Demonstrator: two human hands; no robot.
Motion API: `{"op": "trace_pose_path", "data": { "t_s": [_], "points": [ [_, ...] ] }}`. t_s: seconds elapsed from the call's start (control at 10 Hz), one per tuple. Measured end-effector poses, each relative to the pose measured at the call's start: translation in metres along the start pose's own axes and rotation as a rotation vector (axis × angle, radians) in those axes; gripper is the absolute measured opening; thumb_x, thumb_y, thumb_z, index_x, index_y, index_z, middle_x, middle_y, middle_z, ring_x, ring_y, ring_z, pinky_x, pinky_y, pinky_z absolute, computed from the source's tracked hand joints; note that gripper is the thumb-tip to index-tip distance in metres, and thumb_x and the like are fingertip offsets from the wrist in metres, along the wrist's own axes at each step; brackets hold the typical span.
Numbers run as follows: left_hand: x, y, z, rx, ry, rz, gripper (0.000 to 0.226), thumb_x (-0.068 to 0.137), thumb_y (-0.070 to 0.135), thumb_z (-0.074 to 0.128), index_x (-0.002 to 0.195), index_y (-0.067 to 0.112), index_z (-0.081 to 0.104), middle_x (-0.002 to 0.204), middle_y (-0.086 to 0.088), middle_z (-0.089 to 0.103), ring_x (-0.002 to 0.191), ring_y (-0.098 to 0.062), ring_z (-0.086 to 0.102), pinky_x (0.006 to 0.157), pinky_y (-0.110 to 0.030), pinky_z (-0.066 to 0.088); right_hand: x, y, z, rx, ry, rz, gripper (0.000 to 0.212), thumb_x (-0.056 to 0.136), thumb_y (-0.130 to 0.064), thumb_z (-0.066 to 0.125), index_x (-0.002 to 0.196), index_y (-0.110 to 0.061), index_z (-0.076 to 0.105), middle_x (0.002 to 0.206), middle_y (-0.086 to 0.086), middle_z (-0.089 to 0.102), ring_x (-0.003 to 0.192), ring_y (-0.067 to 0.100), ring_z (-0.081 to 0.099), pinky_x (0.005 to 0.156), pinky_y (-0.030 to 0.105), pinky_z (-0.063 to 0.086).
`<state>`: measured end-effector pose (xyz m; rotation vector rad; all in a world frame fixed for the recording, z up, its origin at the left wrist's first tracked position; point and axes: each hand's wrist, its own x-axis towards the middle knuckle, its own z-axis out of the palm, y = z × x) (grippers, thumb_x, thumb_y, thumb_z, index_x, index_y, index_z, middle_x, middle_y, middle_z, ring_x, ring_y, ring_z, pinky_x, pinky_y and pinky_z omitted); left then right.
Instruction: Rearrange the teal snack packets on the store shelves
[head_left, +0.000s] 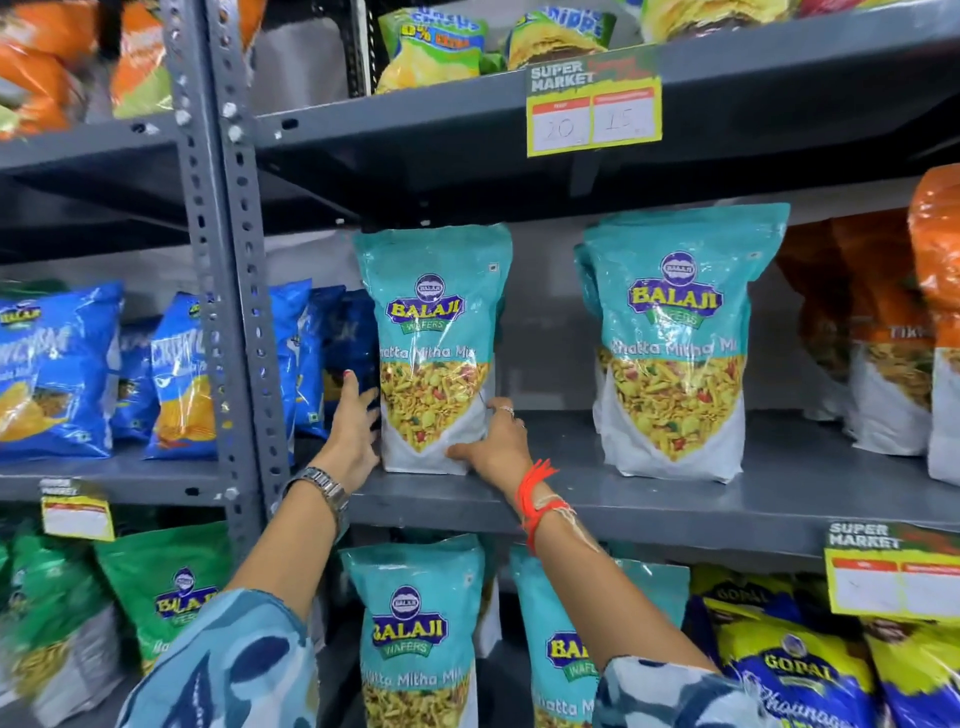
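Both hands (358, 431) (493, 447) grip glossy upright pkt (434, 322).

Packet (434, 348) between my hands: teal top, white base, yellow mix with red and green flecks. Left of it, blue packets (57, 369). Right of it, second teal packet (675, 338), then orange packets (883, 322). Shelf (727, 499) below it grey. My sleeves (228, 670): blue-and-white blotches. Right wrist thread (535, 499) orange-red.

Both hands clasp an upright teal plastic snack packet (434, 345) on the grey metal shelf (675, 506): left hand (353, 428) on its left edge, right hand (496, 447) at its lower right corner
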<state>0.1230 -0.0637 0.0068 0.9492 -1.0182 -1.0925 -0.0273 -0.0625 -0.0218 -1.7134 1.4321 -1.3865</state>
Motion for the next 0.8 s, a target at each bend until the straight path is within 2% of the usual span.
{"op": "trace_pose_path", "data": {
  "t_s": [0.2, 0.3, 0.5, 0.6, 0.7, 0.8],
  "points": [
    [0.006, -0.005, 0.006, 0.047, 0.033, 0.041, 0.064, 0.094, 0.052, 0.015, 0.142, 0.013, 0.031, 0.149, -0.011, 0.037, 0.134, -0.027, 0.037, 0.097, -0.035, 0.034, 0.002, 0.002, -0.001, 0.003, -0.002, -0.023, 0.068, 0.07, -0.006, 0.072, 0.127, -0.005, 0.034, 0.131, 0.024, 0.043, 0.117, 0.039, 0.047, 0.091, 0.037, 0.043],
    [0.006, -0.01, 0.005, 0.079, 0.054, 0.07, 0.062, 0.094, 0.052, 0.015, 0.141, 0.016, 0.033, 0.148, -0.008, 0.039, 0.133, -0.026, 0.038, 0.102, -0.037, 0.033, 0.0, 0.002, -0.002, 0.003, -0.027, -0.022, 0.068, 0.07, -0.004, 0.071, 0.127, -0.005, 0.033, 0.131, 0.024, 0.044, 0.118, 0.04, 0.047, 0.094, 0.042, 0.045],
    [0.002, -0.014, 0.008, 0.111, 0.049, 0.099, 0.059, 0.094, 0.05, 0.015, 0.139, 0.019, 0.038, 0.145, -0.006, 0.044, 0.13, -0.024, 0.042, 0.101, -0.033, 0.034, -0.003, -0.001, -0.007, 0.011, -0.068, -0.01, 0.072, 0.07, -0.004, 0.07, 0.132, -0.007, 0.031, 0.133, 0.021, 0.047, 0.123, 0.038, 0.045, 0.102, 0.047, 0.042],
    [-0.003, -0.014, 0.007, 0.126, 0.059, 0.108, 0.059, 0.094, 0.051, 0.016, 0.138, 0.02, 0.038, 0.147, -0.004, 0.041, 0.133, -0.021, 0.039, 0.11, -0.035, 0.03, -0.009, -0.001, -0.013, 0.039, -0.122, -0.029, 0.072, 0.075, -0.006, 0.066, 0.136, -0.009, 0.028, 0.125, 0.014, 0.052, 0.117, 0.033, 0.05, 0.096, 0.041, 0.047],
    [-0.007, -0.013, 0.006, 0.135, 0.071, 0.127, 0.055, 0.094, 0.051, 0.02, 0.137, 0.023, 0.038, 0.145, 0.0, 0.042, 0.131, -0.02, 0.04, 0.112, -0.037, 0.029, -0.027, -0.01, -0.028, 0.121, -0.016, -0.119, 0.06, 0.078, -0.001, 0.063, 0.131, -0.008, 0.035, 0.102, 0.0, 0.048, 0.101, 0.018, 0.047, 0.081, 0.026, 0.043],
    [-0.007, -0.008, 0.011, 0.15, 0.107, 0.253, 0.057, 0.093, 0.05, 0.024, 0.139, 0.016, 0.033, 0.149, 0.0, 0.034, 0.133, -0.019, 0.037, 0.112, -0.037, 0.028, -0.057, -0.017, -0.065, 0.525, 0.434, -0.283, 0.037, 0.074, 0.01, 0.055, 0.097, -0.018, 0.049, 0.097, 0.004, 0.054, 0.089, 0.011, 0.055, 0.074, 0.014, 0.045]
  ]
}}
